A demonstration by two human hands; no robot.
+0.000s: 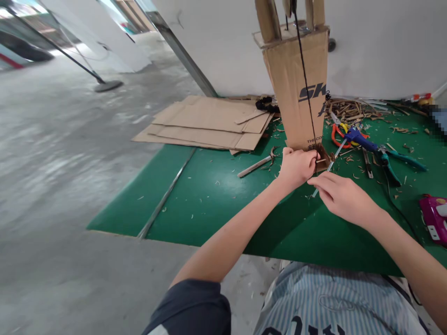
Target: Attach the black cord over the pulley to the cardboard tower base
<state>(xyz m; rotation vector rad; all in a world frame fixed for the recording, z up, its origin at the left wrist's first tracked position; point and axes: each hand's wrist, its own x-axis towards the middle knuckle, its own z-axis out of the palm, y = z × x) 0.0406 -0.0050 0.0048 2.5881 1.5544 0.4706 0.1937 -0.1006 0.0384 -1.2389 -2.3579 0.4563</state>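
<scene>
Right at the bottom of the frame, a pale striped shirt (335, 302) and a dark sleeve (188, 307), and out from them come both arms to the work! The left hand (296, 168) is up against the foot of an upright corrugated cardboard tower (293, 88), standing near the far edge of the green bench (209, 195). Its fingers (307, 160) curl tight around a small brown cardboard piece (323, 158) at the tower's base. The right hand (344, 197) comes in just beside it, fingers (323, 184) pinched narrow on a slim metal shaft (330, 167) that points up toward a blue handle (356, 138); whether shaft and handle are one tool, I can't tell from here.

So far, the tower is standing, wooden uprights (267, 18) rise from its top, and a black cord (305, 83) runs down its front to the foot. Left open: the joint at the base, mostly hidden by the hands.

Around them, scattered wood shavings (345, 111), orange-handled scissors (340, 132), teal-handled pliers (394, 160), and a claw hammer (258, 163). Beyond, stacked cardboard sheets (206, 125)!
</scene>
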